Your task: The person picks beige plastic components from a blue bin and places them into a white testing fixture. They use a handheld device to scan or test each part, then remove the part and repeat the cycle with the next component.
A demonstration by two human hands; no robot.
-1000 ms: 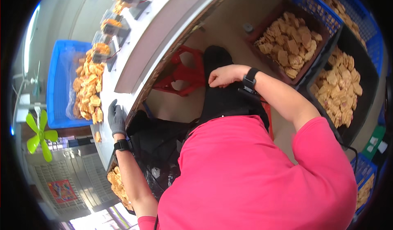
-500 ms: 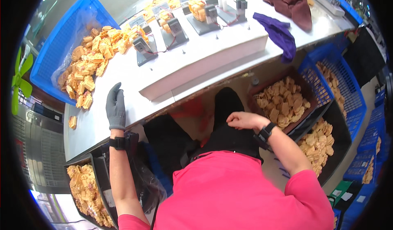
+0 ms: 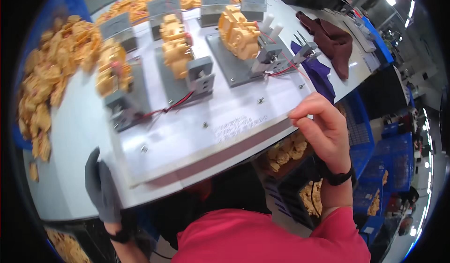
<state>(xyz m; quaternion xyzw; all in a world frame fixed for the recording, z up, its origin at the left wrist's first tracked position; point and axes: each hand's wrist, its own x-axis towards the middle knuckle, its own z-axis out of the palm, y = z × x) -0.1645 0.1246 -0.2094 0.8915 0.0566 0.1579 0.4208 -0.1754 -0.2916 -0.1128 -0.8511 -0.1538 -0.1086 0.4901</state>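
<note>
My left hand [image 3: 101, 188], in a grey glove, rests flat on the near left edge of the white workbench [image 3: 70, 169], fingers apart, holding nothing. My bare right hand [image 3: 323, 129], with a black wristband, hovers at the bench's front right edge with its fingers curled; nothing shows in it. On a raised white plate [image 3: 220, 122] stand three grey test fixtures [image 3: 197, 75], each carrying a yellow moulded part [image 3: 239, 26] with red and black wires and a meter behind it.
A heap of yellow parts [image 3: 51, 75] fills a blue bin at the left. Purple [image 3: 318, 71] and brown [image 3: 333, 38] cloths lie at the bench's right end. Black and blue crates with yellow parts [image 3: 290, 150] stand under the bench on the right.
The view has swung up from my lap and the crates to the bench top. My right hand has risen from my lap to the bench's front edge. The left hand stays on the bench.
</note>
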